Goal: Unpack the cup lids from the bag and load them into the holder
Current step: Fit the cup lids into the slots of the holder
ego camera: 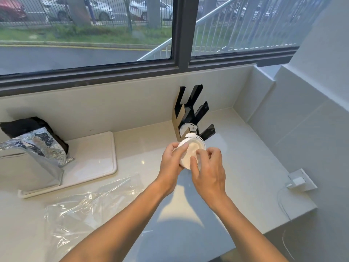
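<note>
1. The stack of lids (189,155) is held above the bench (236,157), just near the holder (192,118) at the far side. The left hand (172,159) has its fingers curled round the stack's left side, and the right hand (208,167) pinches at the stack's near face with its fingertips
2. A twist of white wrapping (190,135) shows at the far end of the stack, so it seems some bag is on the lids yet; if that end goes into the holder wrapped, the lids may jam or not seat
3. The stack is only held at one side and picked at from the other, so a hard tug by the right hand could pull lids loose and spill them onto the bench
4. The holder stands upright on a narrow base with black prongs; pushing the stack in at a slant could tip it or knock it against the wall. A white lid (186,127) already appears to sit low in it, though I cannot tell how many
5. Around: a loose sheet of clear plastic (85,201) lies on the near left of the bench, well apart from the hands; a white tray (102,157) and a foil bag (37,144) lie further left; a wall socket (300,179) with a white cable is at right. Nothing lies between the stack and the holder
</note>
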